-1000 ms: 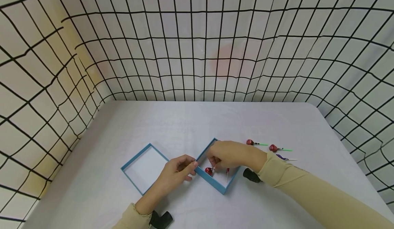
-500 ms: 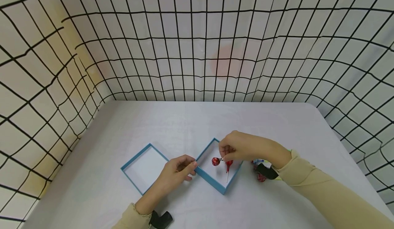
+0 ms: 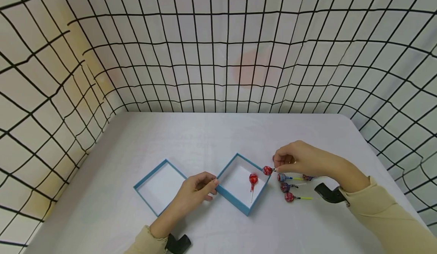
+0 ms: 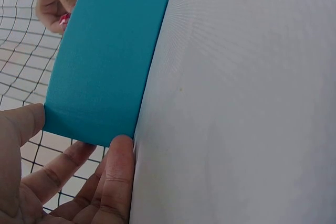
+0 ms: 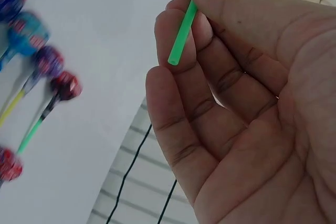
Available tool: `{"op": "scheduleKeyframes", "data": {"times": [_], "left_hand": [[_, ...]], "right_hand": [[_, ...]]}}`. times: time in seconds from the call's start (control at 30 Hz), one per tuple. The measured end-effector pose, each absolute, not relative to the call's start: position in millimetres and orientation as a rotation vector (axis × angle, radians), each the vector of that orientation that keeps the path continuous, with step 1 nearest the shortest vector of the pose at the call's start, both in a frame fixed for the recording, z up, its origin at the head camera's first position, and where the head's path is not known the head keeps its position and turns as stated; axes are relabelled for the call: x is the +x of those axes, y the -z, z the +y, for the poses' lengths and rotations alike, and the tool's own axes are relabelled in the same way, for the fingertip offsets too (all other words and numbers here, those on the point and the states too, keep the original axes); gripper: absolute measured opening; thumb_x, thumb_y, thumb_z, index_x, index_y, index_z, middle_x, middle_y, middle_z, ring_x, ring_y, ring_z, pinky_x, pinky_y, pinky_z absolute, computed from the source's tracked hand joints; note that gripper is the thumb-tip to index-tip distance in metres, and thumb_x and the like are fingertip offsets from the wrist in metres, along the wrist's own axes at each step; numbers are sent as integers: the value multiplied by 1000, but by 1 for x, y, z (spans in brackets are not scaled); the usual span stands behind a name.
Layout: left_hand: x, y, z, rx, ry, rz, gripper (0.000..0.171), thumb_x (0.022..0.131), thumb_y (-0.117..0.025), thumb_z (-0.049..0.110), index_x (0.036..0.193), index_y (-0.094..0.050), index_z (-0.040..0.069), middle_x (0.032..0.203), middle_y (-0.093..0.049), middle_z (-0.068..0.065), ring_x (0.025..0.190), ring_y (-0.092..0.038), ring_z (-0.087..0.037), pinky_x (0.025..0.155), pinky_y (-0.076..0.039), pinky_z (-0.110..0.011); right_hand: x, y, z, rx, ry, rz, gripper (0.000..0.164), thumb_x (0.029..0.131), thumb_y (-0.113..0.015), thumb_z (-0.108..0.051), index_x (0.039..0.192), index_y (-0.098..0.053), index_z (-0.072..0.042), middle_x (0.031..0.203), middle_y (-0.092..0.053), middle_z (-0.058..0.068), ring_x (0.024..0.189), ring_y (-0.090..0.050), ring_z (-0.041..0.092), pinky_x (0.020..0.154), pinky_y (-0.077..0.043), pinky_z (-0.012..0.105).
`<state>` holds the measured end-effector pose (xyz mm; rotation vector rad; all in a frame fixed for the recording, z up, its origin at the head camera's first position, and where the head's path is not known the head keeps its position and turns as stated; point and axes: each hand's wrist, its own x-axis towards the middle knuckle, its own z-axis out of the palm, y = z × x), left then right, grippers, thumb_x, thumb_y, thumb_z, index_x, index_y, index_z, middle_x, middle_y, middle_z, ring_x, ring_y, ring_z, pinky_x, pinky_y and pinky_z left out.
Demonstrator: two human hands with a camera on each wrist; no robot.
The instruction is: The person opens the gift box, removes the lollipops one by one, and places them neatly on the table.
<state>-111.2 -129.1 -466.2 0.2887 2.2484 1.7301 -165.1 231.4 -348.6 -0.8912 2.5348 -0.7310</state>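
A lollipop in a red wrapper is pinched between thumb and fingertips of my right hand, over the right corner of a blue box. Its green stick shows in the right wrist view. Inside the white-bottomed box lies another red lollipop with a white stick. My left hand holds the box by its left corner, thumb at the rim and a fingertip low on the wall, as the left wrist view shows. Several lollipops lie right of the box, partly behind my right hand.
A matching blue-rimmed lid lies inside-up to the left of the box, partly behind my left hand. White cloth covers the table. A black grid on pale fabric surrounds its back and sides.
My right hand has lifted a lollipop out of the box and moved right with it to the box's right corner. My left hand and the box have stayed in place.
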Motion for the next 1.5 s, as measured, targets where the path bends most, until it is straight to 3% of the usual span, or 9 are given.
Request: {"op": "scheduleKeyframes", "data": {"times": [0.27, 0.43, 0.73, 0.9, 1.3, 1.5], "left_hand": [[-111, 467, -130, 291, -1733, 2244, 37, 107, -68, 34, 125, -71, 1, 109, -77, -12, 96, -76, -22, 77, -67, -27], [-112, 467, -130, 294, -1728, 2248, 37, 107, -68, 34, 125, -71, 2, 109, -77, -12, 96, -76, -21, 77, -67, -27], [-111, 466, -129, 292, -1727, 2241, 37, 107, -68, 34, 125, -71, 2, 109, -77, -11, 97, -76, -22, 78, -67, -27], [-112, 467, -129, 289, -1727, 2241, 37, 107, -69, 34, 125, -71, 1, 109, -77, -11, 97, -76, -22, 78, -67, -27], [-112, 467, -130, 292, -1725, 2243, 37, 108, -68, 34, 125, -71, 1, 108, -77, -11, 97, -76, -22, 78, -67, -27], [-112, 467, -130, 292, -1727, 2236, 37, 107, -68, 34, 125, -71, 1, 109, -77, -12, 97, -76, -21, 78, -67, -27]], "right_hand": [[-161, 358, 266, -808, 795, 2546, 10, 101, -77, -24, 93, -71, -20, 84, -67, -9, 74, -61, 8, 63, -55, 23], [-158, 366, 283, -755, 807, 2557, 11, 101, -77, -24, 94, -72, -18, 85, -69, -6, 76, -63, 10, 64, -54, 23], [-153, 380, 310, -697, 696, 2647, 10, 100, -78, -33, 93, -72, -28, 89, -70, -15, 80, -54, -2, 67, -48, 22], [-150, 390, 324, -665, 673, 2658, 9, 99, -78, -31, 93, -72, -28, 87, -68, -17, 80, -52, -2, 66, -43, 22], [-148, 412, 349, -632, 724, 2626, 6, 97, -81, -25, 94, -75, -24, 88, -70, -17, 81, -55, -3, 67, -48, 21], [-147, 422, 358, -621, 739, 2623, 7, 96, -81, -23, 93, -75, -24, 87, -69, -16, 80, -54, -3, 66, -44, 21]]}}
